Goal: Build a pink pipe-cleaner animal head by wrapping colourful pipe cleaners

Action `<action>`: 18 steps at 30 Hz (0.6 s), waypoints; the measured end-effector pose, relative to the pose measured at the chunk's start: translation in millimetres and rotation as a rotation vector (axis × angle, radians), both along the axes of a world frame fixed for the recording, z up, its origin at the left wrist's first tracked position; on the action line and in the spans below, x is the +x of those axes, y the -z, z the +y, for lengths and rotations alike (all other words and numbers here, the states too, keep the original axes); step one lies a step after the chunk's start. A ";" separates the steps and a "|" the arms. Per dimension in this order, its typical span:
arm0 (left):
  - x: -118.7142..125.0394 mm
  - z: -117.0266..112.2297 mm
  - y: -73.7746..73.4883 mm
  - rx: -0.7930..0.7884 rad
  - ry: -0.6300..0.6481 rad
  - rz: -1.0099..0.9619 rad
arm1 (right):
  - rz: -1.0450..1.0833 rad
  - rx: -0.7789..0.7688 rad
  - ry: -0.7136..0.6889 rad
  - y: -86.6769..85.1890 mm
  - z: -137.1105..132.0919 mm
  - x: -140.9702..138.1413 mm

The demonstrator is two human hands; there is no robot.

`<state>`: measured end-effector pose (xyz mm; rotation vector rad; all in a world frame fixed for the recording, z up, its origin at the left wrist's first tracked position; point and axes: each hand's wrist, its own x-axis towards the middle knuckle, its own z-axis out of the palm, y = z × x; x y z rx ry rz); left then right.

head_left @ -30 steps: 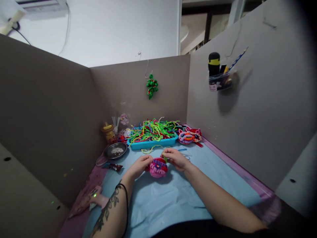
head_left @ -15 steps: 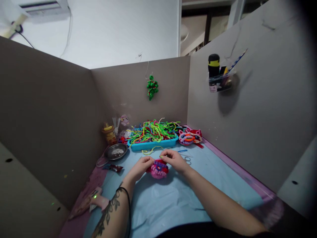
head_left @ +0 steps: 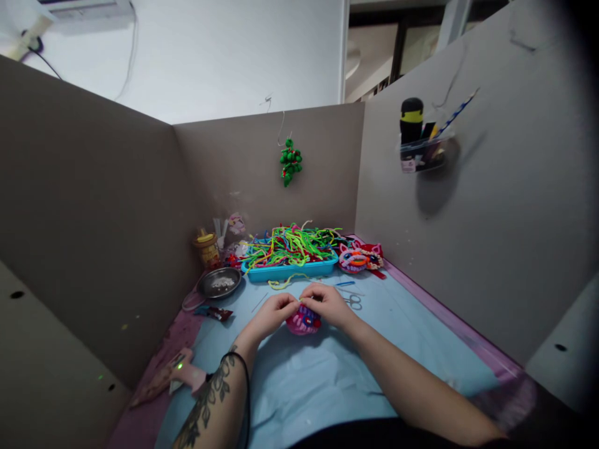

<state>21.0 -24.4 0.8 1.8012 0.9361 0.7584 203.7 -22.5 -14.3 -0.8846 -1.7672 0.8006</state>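
Observation:
A pink and purple pipe-cleaner figure (head_left: 304,322) rests on the light blue sheet (head_left: 327,380) in front of me. My left hand (head_left: 274,310) is closed on its left upper side. My right hand (head_left: 326,302) is closed on its right upper side, fingertips pinched together near the left hand's. Both hands cover the top of the figure. A thin green strand shows between the fingertips.
A blue tray (head_left: 290,270) piled with coloured pipe cleaners stands behind. Finished figures (head_left: 359,257) lie to its right, scissors (head_left: 354,301) near my right hand. A metal dish (head_left: 218,282), a jar (head_left: 206,246) and grey partition walls surround the desk. A wall holder (head_left: 423,149) hangs right.
Both hands have drawn closer together over the figure, which now sits more hidden beneath them. The view shifted slightly.

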 end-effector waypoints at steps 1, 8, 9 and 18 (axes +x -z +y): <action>-0.1 0.0 -0.2 0.017 0.001 0.011 | -0.011 -0.002 0.008 0.9 0.7 0.2; -1.4 -0.5 1.0 0.127 -0.018 0.088 | -0.129 0.033 0.055 -0.2 -0.7 1.6; -1.3 -0.6 1.0 0.131 -0.018 0.098 | -0.146 0.042 0.058 -0.8 -1.1 1.8; 0.0 -2.2 -3.3 0.151 -0.045 0.133 | -0.280 0.017 -0.012 -4.8 -1.7 5.0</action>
